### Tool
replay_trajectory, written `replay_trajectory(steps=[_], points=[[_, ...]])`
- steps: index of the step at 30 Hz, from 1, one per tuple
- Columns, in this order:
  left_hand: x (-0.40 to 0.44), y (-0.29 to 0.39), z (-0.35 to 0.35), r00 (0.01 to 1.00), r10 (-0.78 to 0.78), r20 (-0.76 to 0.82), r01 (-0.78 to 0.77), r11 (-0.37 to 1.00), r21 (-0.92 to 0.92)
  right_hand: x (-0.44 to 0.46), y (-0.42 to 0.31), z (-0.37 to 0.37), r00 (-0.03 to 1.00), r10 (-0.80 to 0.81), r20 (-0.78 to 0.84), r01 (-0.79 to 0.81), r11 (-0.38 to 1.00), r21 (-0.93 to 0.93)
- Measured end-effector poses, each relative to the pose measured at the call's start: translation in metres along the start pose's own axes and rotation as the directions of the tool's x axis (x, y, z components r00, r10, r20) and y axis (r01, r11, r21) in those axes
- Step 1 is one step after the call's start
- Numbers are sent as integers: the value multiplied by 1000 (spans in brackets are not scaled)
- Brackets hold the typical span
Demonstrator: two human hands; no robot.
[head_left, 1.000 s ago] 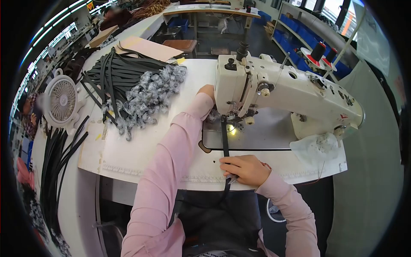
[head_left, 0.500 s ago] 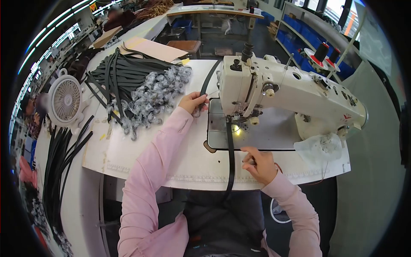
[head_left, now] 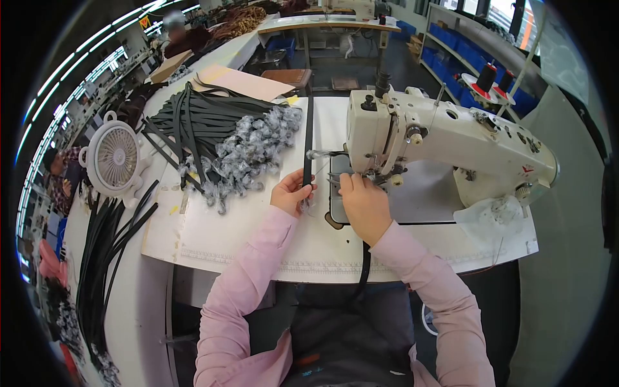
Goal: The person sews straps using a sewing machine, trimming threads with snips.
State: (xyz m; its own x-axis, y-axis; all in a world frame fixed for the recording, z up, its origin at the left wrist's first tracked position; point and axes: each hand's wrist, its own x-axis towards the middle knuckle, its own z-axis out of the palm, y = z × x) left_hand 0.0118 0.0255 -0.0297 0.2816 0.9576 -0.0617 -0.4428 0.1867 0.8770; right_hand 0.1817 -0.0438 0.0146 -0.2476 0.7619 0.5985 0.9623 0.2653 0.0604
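In the head view my left hand [head_left: 293, 193] pinches a black strap [head_left: 308, 138] that runs away from me over the white table, left of the sewing machine [head_left: 445, 132]. A bit of clear wrapping shows under those fingers. My right hand [head_left: 365, 208] is closed beside the machine's needle area, over the left part of the metal bed plate [head_left: 419, 193]. What its fingertips grip is hidden; a thin metallic shape shows just left of them. Below that hand a black strap end [head_left: 365, 263] hangs over the table's front edge.
A pile of black straps [head_left: 187, 122] with plastic-wrapped ends [head_left: 255, 151] lies on the left. Beyond it stand a small white fan [head_left: 115, 155] and more hanging straps [head_left: 97, 271]. Thread spools [head_left: 485, 79] stand behind the machine. Another person [head_left: 61, 174] is at far left.
My right hand has moved from the table front up and left to the needle area, its fingers now closed. My left hand has come lower, and its strap now lies straighter.
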Motion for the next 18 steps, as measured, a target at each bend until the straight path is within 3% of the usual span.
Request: replay_trajectory(steps=[7, 10, 13, 16, 18], points=[[-5, -1, 4, 1000, -10, 25, 9, 999, 41, 13, -15, 18, 998, -10, 56, 12, 999, -36], [-8, 2, 3, 1000, -5, 6, 5, 1000, -18, -2, -8, 7, 999, 18, 28, -22, 989, 144], [-9, 3, 1, 999, 4, 46, -3, 999, -33, -27, 9, -16, 999, -50, -15, 51, 909, 414], [-8, 2, 0, 997, 25, 76, -24, 1000, -18, -54, 30, -39, 945, -318, 76, 236, 825, 514], [-10, 2, 0, 995, 36, 94, -34, 999, -22, -57, 33, -40, 915, -395, 88, 267, 752, 603]])
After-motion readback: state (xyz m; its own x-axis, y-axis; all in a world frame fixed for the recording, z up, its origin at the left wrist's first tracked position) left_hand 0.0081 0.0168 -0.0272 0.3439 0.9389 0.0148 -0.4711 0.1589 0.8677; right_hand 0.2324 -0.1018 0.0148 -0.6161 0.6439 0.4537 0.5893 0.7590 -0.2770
